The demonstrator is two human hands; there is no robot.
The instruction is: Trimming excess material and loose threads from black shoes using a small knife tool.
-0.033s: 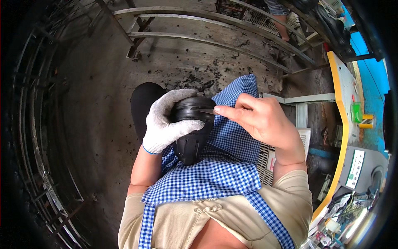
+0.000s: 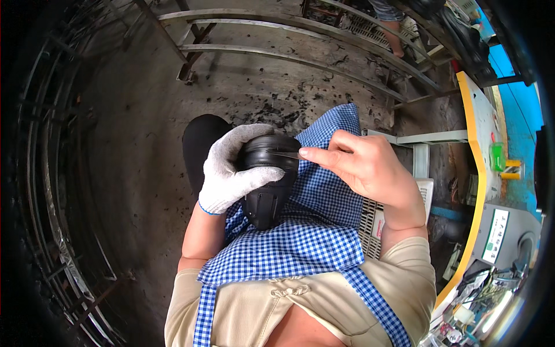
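Observation:
Above my lap, a black shoe (image 2: 262,202) is held with one rounded end away from me. My left hand (image 2: 226,170), in a pale knit work glove, is closed round it, with the thumb across the near side and the fingers over the far side. My bare right hand (image 2: 361,168) pinches a thin, narrow blade (image 2: 287,154). The blade lies against the shoe's rounded end, pointing left. The grip end of the blade is hidden in my fingers.
A blue checked apron (image 2: 283,248) covers my lap. Metal rails (image 2: 277,55) run across the far side, and a rack (image 2: 49,231) stands on the left. Black scraps (image 2: 283,113) litter the floor. At right is a yellow-edged table (image 2: 480,156); a person's leg (image 2: 392,34) shows beyond the rails.

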